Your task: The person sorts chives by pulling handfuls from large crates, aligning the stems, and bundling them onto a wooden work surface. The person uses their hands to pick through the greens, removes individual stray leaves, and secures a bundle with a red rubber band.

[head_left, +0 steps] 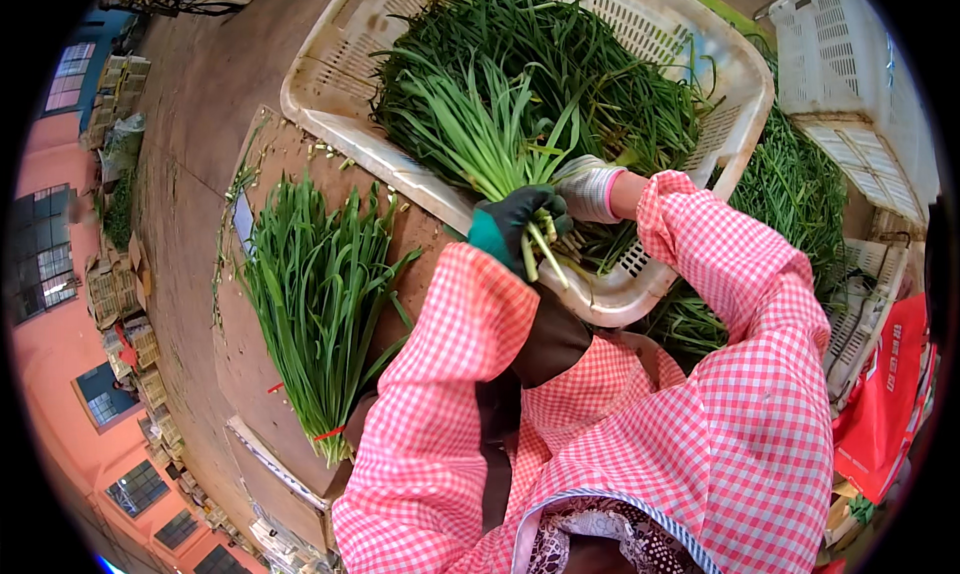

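- Leafy greens are sorted by hand at a large white plastic basket (345, 69), its slotted walls smudged with dirt.
- Above the basket's near edge, the left hand (517, 224), in a dark green glove, grips a bunch of long green leaves (470, 129) by its pale stems, fingers wrapped around them.
- The right hand (590, 189), in a whitish knit glove, is at the same bunch, just inside the basket's near rim; its fingers are mostly hidden, and whether they are closed cannot be told.
- The bunch's leaves fan out over the basket, above a dark heap of loose greens (600, 79) filling much of it.
- Left of the basket, a second bunch (315, 304) lies on a brown board (235, 344), a red tie (332, 433) near its stem end.
- Pink-and-white checked sleeves (740, 264) cover both arms, reaching in from the basket's near side.
- Right of the basket are more loose greens (795, 179), a white crate (835, 59) and, nearer the wearer, a red bag (885, 404).
- A pink building (45, 359) stands far left of the basket.
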`<state>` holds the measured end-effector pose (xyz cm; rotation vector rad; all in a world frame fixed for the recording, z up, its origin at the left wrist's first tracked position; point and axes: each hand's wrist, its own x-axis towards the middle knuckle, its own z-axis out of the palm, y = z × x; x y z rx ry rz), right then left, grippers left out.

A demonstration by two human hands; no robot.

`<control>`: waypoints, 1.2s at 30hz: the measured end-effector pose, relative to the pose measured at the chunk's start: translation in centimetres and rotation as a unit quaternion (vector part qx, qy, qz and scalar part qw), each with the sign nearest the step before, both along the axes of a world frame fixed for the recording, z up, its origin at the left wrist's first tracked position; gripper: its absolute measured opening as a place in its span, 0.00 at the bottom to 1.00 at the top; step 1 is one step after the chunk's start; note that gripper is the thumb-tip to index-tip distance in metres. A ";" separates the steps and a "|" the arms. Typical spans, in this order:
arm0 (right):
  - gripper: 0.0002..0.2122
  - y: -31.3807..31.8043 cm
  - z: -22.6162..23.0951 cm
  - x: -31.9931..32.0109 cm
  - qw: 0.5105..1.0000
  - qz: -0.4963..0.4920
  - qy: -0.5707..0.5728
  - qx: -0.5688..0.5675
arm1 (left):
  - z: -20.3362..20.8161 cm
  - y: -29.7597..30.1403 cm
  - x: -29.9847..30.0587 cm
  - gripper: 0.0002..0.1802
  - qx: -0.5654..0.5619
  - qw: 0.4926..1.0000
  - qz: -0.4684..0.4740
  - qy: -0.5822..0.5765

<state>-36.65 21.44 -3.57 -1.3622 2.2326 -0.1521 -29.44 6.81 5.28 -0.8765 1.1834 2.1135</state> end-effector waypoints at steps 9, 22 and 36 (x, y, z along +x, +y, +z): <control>0.13 1.0 2.2 0.0 0.996 -0.055 -0.021 0.063 | 9.7 -5.7 4.8 0.14 0.102 0.988 0.022 0.117; 0.13 -2.7 6.1 6.0 0.963 -0.225 -0.077 -0.124 | 6.8 -8.4 8.8 0.12 0.159 0.975 0.079 0.134; 0.13 1.1 5.0 6.1 0.980 -0.195 -0.015 0.022 | 16.0 -7.1 14.3 0.26 0.076 0.959 0.106 0.250</control>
